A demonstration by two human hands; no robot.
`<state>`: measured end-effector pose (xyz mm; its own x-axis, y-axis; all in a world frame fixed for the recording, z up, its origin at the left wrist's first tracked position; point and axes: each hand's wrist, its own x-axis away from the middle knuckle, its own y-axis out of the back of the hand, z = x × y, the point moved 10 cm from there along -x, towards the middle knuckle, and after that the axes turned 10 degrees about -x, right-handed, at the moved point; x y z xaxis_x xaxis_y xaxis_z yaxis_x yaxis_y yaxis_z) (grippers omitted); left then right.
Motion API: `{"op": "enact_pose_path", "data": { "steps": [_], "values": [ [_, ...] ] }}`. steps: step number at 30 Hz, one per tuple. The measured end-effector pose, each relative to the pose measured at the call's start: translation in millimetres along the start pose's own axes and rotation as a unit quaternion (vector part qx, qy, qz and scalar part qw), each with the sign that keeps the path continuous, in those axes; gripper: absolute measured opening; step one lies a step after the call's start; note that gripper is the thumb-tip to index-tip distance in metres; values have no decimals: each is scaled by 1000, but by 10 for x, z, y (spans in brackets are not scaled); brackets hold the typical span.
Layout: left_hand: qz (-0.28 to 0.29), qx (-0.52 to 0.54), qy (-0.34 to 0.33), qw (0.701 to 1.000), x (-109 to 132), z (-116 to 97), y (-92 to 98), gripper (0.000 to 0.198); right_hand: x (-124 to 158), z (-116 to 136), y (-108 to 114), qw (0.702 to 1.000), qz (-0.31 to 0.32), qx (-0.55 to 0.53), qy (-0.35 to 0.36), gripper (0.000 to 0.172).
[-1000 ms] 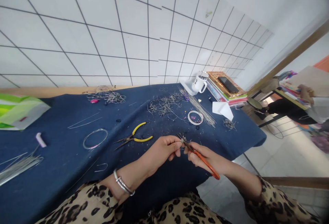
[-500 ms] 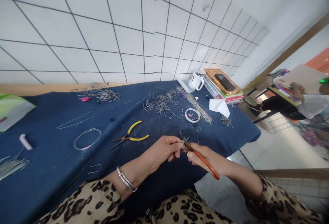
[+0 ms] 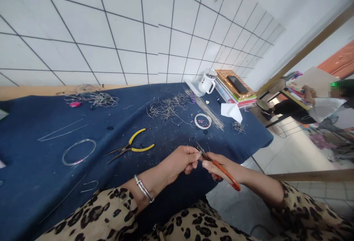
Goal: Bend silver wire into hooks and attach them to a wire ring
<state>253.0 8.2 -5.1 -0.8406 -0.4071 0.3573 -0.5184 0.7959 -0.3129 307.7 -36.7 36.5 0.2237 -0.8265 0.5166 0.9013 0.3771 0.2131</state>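
My left hand (image 3: 179, 161) pinches a small piece of wire at its fingertips, just over the near edge of the blue cloth-covered table (image 3: 33, 167). My right hand (image 3: 221, 167) is closed round orange-handled pliers (image 3: 224, 173), whose dark jaws meet the wire at my left fingertips. Yellow-handled pliers (image 3: 132, 147) lie on the cloth a little to the left of my hands. A wire ring (image 3: 79, 152) lies further left.
Cut wire scraps (image 3: 168, 109), straight wire rods (image 3: 211, 114), a tape roll with beads (image 3: 202, 121), a white mug (image 3: 206, 82) and stacked books with a phone (image 3: 235, 90) sit at the back right. Another person (image 3: 332, 108) sits at a desk to the right.
The view has shifted left and slightly down, so the table things sit further left in frame. My hands stay together on the wire and orange pliers.
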Motion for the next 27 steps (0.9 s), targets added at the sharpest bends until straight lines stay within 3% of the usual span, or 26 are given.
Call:
{"op": "enact_pose_path", "data": {
  "steps": [9,16,21,27],
  "values": [
    [8,23,3,1000,-47,40,4,26,-100,-194,31,999,-8,-23,-30,5],
    [3,36,6,999,-69,53,38,26,-137,-268,42,999,-32,-23,-25,10],
    [3,46,8,999,-56,40,42,24,-126,-205,51,998,-53,-20,15,8],
    [4,58,12,998,-59,47,53,24,-124,-178,34,996,-84,-31,8,10]
  ]
}}
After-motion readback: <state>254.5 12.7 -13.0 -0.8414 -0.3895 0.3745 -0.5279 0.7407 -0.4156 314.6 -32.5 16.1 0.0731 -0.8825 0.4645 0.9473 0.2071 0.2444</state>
